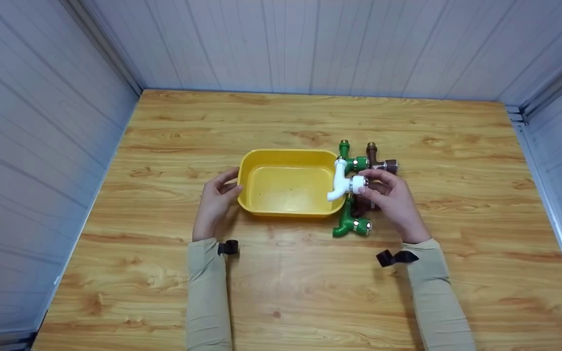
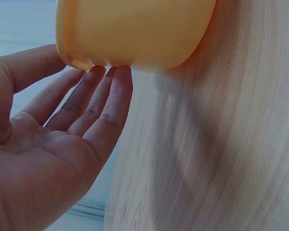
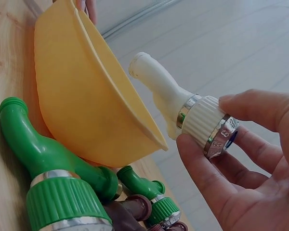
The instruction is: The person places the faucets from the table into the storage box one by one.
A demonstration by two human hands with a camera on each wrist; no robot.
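A white tap point(image 1: 340, 180) hangs just above the right end of a yellow plastic basin point(image 1: 291, 210). My right hand point(image 1: 392, 197) pinches the tap by its ribbed white knob point(image 3: 202, 120), between thumb and fingers. At the basin's left end, my left hand point(image 1: 216, 201) holds the rim, the thumb at the edge and the fingertips against the outer wall point(image 2: 135, 33). Beside the basin's right end lie two green taps point(image 1: 347, 217) and some brown taps point(image 1: 372, 155). The right hand partly hides the brown ones.
The basin stands on a wood-grain table point(image 1: 281, 287). Pale panelled walls point(image 1: 291, 44) close off the back and both sides. A black strap point(image 1: 397, 257) sticks out from the right sleeve, another black strap point(image 1: 228, 247) from the left.
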